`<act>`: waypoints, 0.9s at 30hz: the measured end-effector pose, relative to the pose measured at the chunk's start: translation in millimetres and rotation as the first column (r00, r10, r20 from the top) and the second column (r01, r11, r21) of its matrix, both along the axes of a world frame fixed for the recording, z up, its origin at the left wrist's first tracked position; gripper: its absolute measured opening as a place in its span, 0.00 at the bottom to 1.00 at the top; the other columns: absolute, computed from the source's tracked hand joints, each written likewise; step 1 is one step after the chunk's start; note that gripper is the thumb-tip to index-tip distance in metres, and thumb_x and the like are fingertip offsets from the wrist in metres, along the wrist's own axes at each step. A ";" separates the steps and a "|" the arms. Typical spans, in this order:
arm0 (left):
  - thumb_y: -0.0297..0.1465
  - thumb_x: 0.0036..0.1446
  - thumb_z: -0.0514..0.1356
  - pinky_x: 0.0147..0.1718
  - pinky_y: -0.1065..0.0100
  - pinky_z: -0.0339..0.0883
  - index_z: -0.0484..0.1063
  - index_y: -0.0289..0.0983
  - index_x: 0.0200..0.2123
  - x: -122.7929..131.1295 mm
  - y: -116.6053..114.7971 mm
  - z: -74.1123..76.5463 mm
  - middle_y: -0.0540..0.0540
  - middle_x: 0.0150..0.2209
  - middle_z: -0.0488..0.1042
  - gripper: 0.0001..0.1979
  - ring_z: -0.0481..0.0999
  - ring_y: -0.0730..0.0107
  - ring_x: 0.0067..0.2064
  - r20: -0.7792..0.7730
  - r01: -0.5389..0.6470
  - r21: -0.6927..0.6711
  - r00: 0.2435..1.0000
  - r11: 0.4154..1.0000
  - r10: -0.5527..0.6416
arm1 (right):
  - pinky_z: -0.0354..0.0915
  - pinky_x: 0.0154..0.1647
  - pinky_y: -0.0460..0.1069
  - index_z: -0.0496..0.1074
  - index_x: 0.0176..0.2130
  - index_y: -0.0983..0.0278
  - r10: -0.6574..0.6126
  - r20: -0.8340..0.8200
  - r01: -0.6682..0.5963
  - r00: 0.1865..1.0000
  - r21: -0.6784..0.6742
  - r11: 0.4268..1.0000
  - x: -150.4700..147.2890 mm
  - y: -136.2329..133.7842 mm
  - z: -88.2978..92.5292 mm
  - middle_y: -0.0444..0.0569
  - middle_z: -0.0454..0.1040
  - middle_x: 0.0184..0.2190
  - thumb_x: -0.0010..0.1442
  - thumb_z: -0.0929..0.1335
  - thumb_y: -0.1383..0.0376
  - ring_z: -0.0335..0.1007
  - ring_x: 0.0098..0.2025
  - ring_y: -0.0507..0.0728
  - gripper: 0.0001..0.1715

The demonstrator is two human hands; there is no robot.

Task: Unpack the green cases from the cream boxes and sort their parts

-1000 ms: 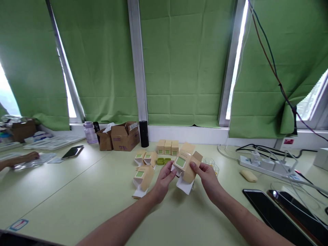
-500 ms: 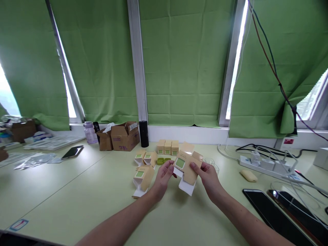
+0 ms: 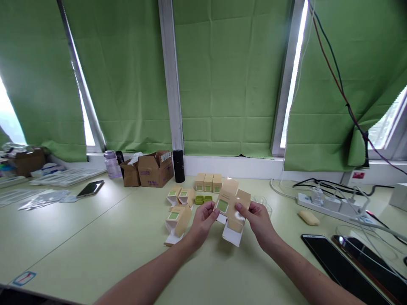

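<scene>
Both my hands hold a tan carton with a green square label and open flaps, lifted just above the pale green table. My left hand pinches its left edge with thumb and fingers. My right hand grips its right side, thumb on the front face. A white inner flap hangs below the carton. To the left lie three more half-folded cartons. Behind them three closed tan boxes stand in a row, with a small green case in front.
Brown cardboard boxes, a black cylinder and a bottle stand by the window sill. A phone lies at left. A power strip with cables, a yellow case and dark tablets occupy the right.
The carton has been turned and lowered slightly between my hands, its flaps shifting. The other person's hand at the far left has left the view.
</scene>
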State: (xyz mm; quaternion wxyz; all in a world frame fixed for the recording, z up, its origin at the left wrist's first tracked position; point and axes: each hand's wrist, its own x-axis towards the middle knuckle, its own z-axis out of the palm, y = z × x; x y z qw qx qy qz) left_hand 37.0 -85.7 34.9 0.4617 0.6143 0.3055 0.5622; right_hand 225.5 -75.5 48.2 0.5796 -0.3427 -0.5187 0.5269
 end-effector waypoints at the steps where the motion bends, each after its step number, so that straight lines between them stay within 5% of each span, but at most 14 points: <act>1: 0.49 0.58 0.67 0.40 0.66 0.67 0.75 0.35 0.35 0.0 0.4 -0.5 0.45 0.34 0.75 0.21 0.74 0.64 0.38 -0.011 0.001 0.009 1.000 1.000 -0.001 | 0.74 0.43 0.61 0.83 0.32 0.63 0.002 0.003 -0.002 1.000 0.001 1.000 0.0 -0.1 0.2 0.56 0.84 0.33 0.40 0.81 0.41 0.79 0.37 0.68 0.31; 18: 0.49 0.60 0.65 0.43 0.63 0.71 0.76 0.37 0.40 -1.1 3.4 -2.9 0.42 0.38 0.79 0.20 0.77 0.59 0.41 -0.128 -0.065 0.082 0.989 0.994 0.076 | 0.73 0.41 0.60 0.83 0.33 0.63 -0.015 0.050 0.014 0.999 0.019 1.000 -0.2 2.8 -4.9 0.55 0.84 0.33 0.42 0.80 0.39 0.78 0.36 0.66 0.32; 24: 0.46 0.61 0.66 0.37 0.66 0.69 0.74 0.37 0.35 -4.0 4.6 -1.0 0.46 0.34 0.77 0.17 0.75 0.63 0.37 -0.189 -0.174 0.181 0.960 0.968 0.208 | 0.71 0.39 0.57 0.81 0.29 0.62 -0.078 0.134 0.064 0.988 0.103 0.993 0.2 6.3 -10.9 0.54 0.82 0.31 0.47 0.77 0.38 0.75 0.37 0.66 0.31; 27: 0.42 0.63 0.64 0.36 0.65 0.68 0.73 0.38 0.33 -7.0 6.2 -0.4 0.46 0.32 0.75 0.13 0.74 0.63 0.36 -0.190 -0.273 0.340 0.917 0.900 0.350 | 0.69 0.44 0.56 0.81 0.33 0.60 -0.102 0.128 0.072 0.986 0.217 0.974 2.2 5.0 -10.4 0.52 0.82 0.36 0.53 0.75 0.41 0.74 0.41 0.64 0.26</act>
